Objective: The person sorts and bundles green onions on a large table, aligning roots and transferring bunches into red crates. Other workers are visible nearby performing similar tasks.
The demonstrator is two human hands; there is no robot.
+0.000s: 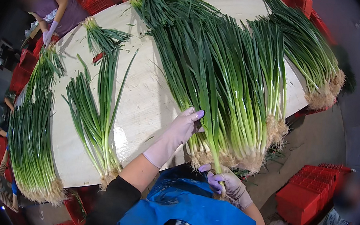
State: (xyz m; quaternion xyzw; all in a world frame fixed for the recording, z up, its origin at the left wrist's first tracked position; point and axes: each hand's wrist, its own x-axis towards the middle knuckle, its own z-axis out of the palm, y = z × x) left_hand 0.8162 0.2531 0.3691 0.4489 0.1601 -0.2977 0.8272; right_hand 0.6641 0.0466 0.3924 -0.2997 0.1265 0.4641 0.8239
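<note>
My right hand (225, 184), in a pale glove with purple fingertips, is closed around the white base of a green stalk (212, 136), just above its roots. My left hand (183, 126), gloved alike, is at the stalk's leaves, thumb and forefinger close together; whether it grips a leaf is hard to tell. Under and beside the stalk lies a large heap of leafy green stalks with roots (235, 95), root ends towards me. To the left, a smaller bunch (96, 119) lies apart on the white table (149, 92).
More rooted bunches lie at the table's left edge (32, 149) and right edge (315, 61). A small bunch (103, 35) lies near a red object (98, 57). A person in purple (62, 9) stands at the upper left. Red crates (304, 193) are stacked at the lower right.
</note>
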